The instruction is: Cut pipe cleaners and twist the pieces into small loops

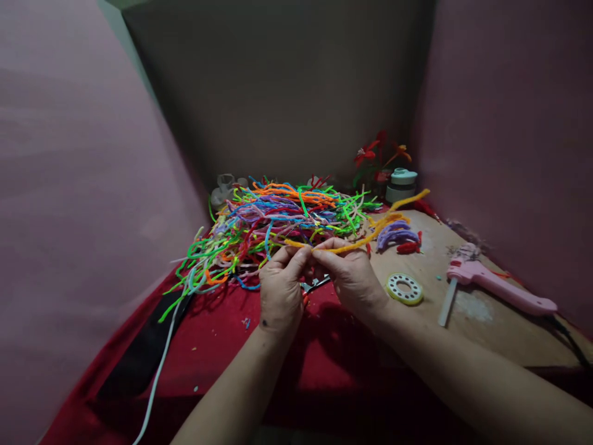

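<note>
Fingertips of both my hands are pinched onto one orange-yellow pipe cleaner (365,238), my left hand (280,290) gripping it near one end and my right hand (354,278) clamped just beside, thumbs on top, so the two grips nearly touch. I judge I am at the bending or twisting step, working a short stretch of the stem between the two pinches; the next move calls for a firm hold with one hand while the other turns, since the long free tail rises to my right and could whip about. Under my hands lies the red cloth (324,364), with something metal, perhaps scissors (315,284), half hidden beneath my fingers, though I cannot be sure of it. To my right on the bare wooden board (491,334) I count one pale yellow ring with holes (404,288), one pink glue gun (498,285) and one small purple bundle (396,233) with a red scrap touching it. Beyond my hands spreads one big tangled pile of pipe cleaners (273,222), far too many to count. At the back stand one pale jar (401,184) and a few red and orange flowers (377,153).
</note>
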`<state>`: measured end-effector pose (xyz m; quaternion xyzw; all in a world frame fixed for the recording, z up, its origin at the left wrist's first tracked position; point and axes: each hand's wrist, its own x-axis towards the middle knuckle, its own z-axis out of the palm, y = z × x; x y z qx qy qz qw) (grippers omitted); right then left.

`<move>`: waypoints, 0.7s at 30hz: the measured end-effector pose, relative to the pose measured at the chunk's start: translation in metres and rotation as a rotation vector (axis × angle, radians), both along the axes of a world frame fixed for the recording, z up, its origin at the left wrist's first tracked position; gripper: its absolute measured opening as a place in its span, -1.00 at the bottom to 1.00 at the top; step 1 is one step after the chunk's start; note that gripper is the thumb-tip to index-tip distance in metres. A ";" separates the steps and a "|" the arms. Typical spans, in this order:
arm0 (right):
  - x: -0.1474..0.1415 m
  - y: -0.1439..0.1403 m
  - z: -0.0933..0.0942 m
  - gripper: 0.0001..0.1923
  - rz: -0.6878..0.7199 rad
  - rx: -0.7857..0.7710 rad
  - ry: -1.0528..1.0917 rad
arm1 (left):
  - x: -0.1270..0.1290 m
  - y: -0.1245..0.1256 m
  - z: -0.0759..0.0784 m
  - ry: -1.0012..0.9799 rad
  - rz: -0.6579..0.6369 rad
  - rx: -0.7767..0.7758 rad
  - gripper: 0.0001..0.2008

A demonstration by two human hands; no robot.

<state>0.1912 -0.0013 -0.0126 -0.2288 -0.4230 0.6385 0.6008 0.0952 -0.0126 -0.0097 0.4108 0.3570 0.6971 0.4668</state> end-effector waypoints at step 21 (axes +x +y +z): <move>0.020 0.030 0.012 -0.90 0.187 -0.314 0.508 | -0.020 0.013 0.019 -0.425 -0.016 -0.063 -0.89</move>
